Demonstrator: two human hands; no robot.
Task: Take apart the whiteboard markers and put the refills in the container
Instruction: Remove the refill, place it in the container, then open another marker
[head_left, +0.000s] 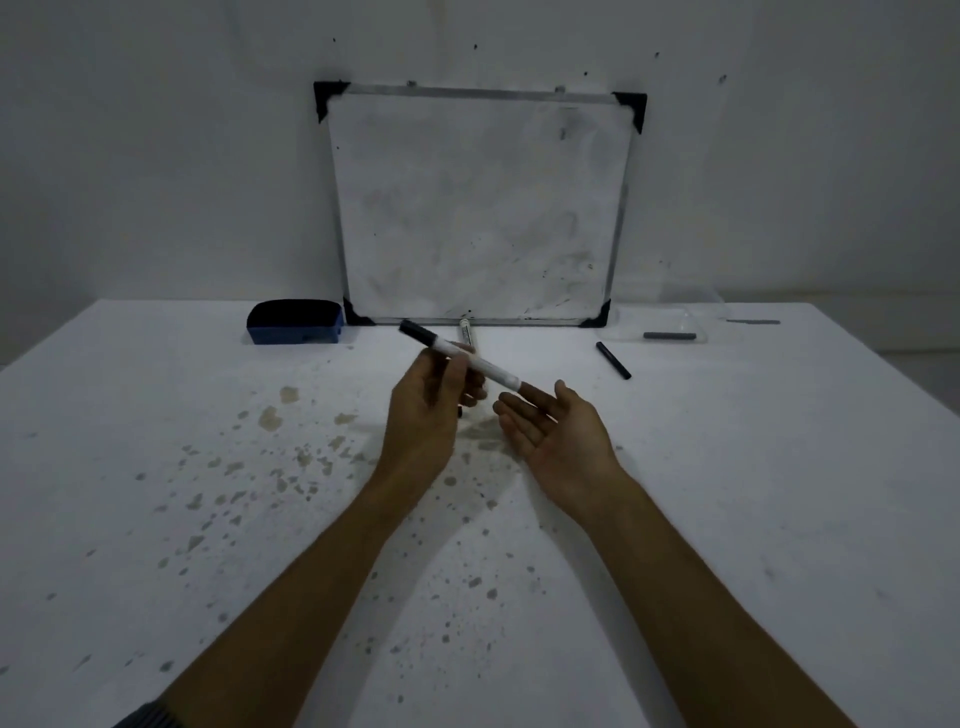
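marker (467, 360) in left hand (426, 410) fingertips

Two bare forearms are showing from the bottom edge up to the hands, with no watch, ring or band on either. The left hand (431, 400) and the right hand (561, 431) are wearing no gloves. At the lower left corner a dark grey ribbed sleeve cuff (148, 716) is peeking in, pushed far up the left arm.
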